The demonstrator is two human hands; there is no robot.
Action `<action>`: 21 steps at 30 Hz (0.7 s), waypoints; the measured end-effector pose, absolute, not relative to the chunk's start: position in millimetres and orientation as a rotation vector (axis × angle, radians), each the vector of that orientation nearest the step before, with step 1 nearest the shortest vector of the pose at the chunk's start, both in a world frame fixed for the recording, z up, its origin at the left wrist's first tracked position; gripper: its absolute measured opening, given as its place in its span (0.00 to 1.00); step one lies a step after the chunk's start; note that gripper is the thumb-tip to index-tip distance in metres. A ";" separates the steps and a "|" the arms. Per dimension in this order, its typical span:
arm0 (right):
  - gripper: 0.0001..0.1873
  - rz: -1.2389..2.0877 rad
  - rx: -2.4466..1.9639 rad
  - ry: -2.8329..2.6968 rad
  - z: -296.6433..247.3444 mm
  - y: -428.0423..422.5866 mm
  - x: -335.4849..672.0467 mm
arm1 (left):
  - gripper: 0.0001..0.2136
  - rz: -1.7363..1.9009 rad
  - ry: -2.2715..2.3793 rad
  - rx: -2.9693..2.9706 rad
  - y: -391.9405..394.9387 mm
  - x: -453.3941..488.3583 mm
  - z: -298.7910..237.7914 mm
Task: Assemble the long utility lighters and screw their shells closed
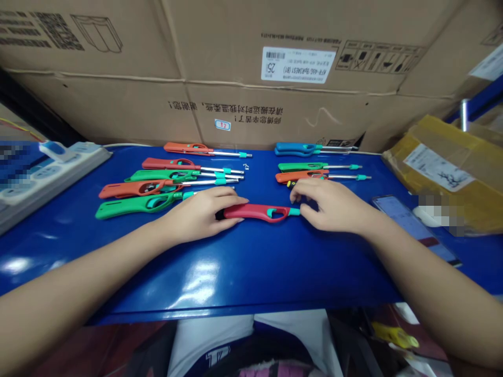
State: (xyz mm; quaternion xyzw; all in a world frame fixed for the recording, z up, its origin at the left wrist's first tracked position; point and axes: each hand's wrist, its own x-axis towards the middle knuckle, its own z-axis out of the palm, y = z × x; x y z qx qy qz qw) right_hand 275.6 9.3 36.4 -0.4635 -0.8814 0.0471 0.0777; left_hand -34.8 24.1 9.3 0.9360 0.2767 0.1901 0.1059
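A red long-nosed lighter [257,211] lies across the middle of the blue table [251,267]. My left hand [200,213] rests over its black rear end, fingers curled around it. My right hand [332,205] covers the front end by the teal collar, fingers closed on it. The metal nozzle is hidden under my right hand.
Several red and green lighters [157,183] lie in a group at the left, and blue, green and orange ones [310,162] at the right. A power strip [43,173] sits far left, a phone [412,222] and a taped parcel [451,167] far right. Cardboard boxes [251,73] wall the back.
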 end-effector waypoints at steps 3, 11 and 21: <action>0.10 -0.035 -1.599 -2.392 33.0 15.5 278.3 | 0.18 0.550 0.847 2.706 22.2 -33.7 10.1; 0.10 -0.034 -1.787 -2.345 23.0 28.0 287.0 | 0.15 0.527 0.801 2.620 16.3 -27.6 15.0; 0.13 0.019 -1.668 -2.234 18.8 31.1 283.4 | 0.16 0.464 0.932 2.606 12.0 -26.4 11.6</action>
